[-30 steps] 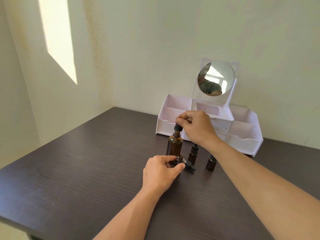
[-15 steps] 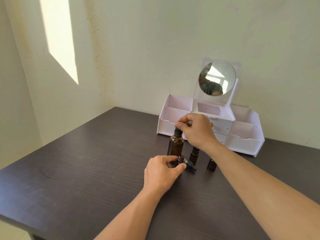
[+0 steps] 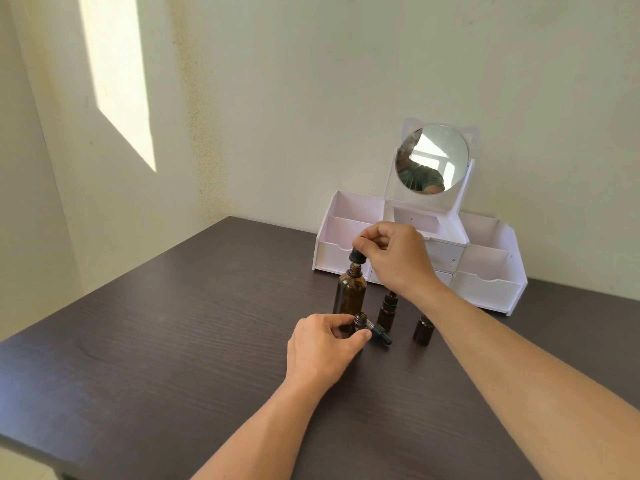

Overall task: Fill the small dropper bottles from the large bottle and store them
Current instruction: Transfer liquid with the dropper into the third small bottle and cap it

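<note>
Pinching the dropper cap [image 3: 358,257] just above the large bottle [image 3: 349,293] at 12 o'clock, my right hand [image 3: 394,258] lifts it; my left hand [image 3: 323,344] grips an open small bottle [image 3: 360,322] on the table [image 3: 173,341].

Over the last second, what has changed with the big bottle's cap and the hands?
The right hand, pinching the black dropper cap, has lifted it off the neck of the large amber glass bottle; a gap now shows. The left hand still holds the open small amber bottle on the dark wooden table. The other bottles haven't moved.
</note>
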